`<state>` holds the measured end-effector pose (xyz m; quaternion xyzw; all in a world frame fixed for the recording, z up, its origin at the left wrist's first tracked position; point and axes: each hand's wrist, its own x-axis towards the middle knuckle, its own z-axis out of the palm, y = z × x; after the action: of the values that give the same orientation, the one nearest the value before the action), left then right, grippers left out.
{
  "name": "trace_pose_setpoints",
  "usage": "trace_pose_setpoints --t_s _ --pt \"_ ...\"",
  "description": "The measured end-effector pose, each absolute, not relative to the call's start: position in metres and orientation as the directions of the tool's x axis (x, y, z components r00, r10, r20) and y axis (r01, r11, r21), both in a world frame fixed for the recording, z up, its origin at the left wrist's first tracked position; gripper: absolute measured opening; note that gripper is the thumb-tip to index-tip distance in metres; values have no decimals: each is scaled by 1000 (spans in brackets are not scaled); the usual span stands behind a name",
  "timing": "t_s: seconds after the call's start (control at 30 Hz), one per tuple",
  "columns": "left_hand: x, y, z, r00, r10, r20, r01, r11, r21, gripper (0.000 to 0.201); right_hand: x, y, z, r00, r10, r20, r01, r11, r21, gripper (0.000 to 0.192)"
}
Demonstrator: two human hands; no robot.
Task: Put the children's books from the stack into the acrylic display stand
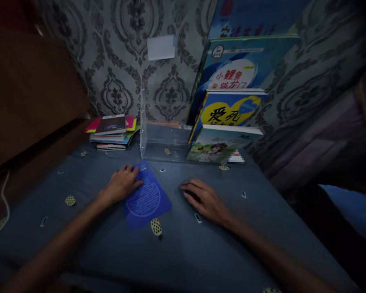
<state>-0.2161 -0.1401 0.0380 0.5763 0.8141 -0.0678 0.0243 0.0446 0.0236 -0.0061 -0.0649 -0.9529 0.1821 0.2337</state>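
My left hand (123,184) is at the left edge of a thin blue booklet (146,199), with the thumb lying over its face and the fingers closed at its upper left edge. White print inside a white circle covers the booklet, and its lower edge is blurred. To the right, apart from the booklet, my right hand (205,201) is just over the cloth, palm down. Its fingers are loosely curved with a gap below them, and it holds nothing.
A clear acrylic book stand (158,152) is at the back, with several upright picture books (222,142) on its right side. Left of it lies a stack of books (111,132). A white cable (4,199) runs along the left side of the patterned tablecloth (103,252).
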Motion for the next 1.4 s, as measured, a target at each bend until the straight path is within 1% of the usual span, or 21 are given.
trace_pose_setpoints --t_s 0.13,0.23,0.3,0.37,0.47,0.73,0.87,0.97,1.07,1.13,1.23,1.4 --pt "-206 -142 35 -167 977 -133 985 171 18 49 41 13 -9 -909 167 381 10 924 -382 25" --pt "-191 -139 24 -21 990 -136 996 33 82 61 40 10 -16 -921 147 362 4 930 -368 29" --pt "-177 -135 15 60 991 -120 992 -46 115 66 40 10 -21 -921 157 358 21 934 -357 31" --pt "-163 -128 7 129 986 -104 983 -113 146 66 39 10 -23 -918 182 351 52 936 -349 33" --pt "-148 -116 -1 191 979 -74 968 -175 181 67 39 10 -22 -914 216 343 94 936 -338 34" --pt "-144 -107 -16 189 980 61 953 -198 231 68 32 3 -15 -911 284 300 191 934 -302 34" --pt "-155 -115 -16 190 978 83 945 -205 254 68 26 -2 -18 -912 288 292 215 942 -258 38" --pt "-169 -125 -13 139 988 68 962 -151 226 65 25 -3 -18 -913 276 299 213 951 -225 39" --pt "-187 -138 -10 27 999 39 984 -34 172 64 25 -2 -15 -918 265 295 207 955 -213 39" --pt "-196 -144 -8 -32 999 25 990 29 135 63 24 -4 -12 -919 278 281 222 951 -215 39" --pt "-201 -149 -8 -60 998 15 994 59 87 59 13 -12 -9 -925 279 257 222 947 -231 40" --pt "-198 -149 -8 -54 998 26 997 52 65 57 -19 -29 -7 -972 167 168 115 952 -282 51"
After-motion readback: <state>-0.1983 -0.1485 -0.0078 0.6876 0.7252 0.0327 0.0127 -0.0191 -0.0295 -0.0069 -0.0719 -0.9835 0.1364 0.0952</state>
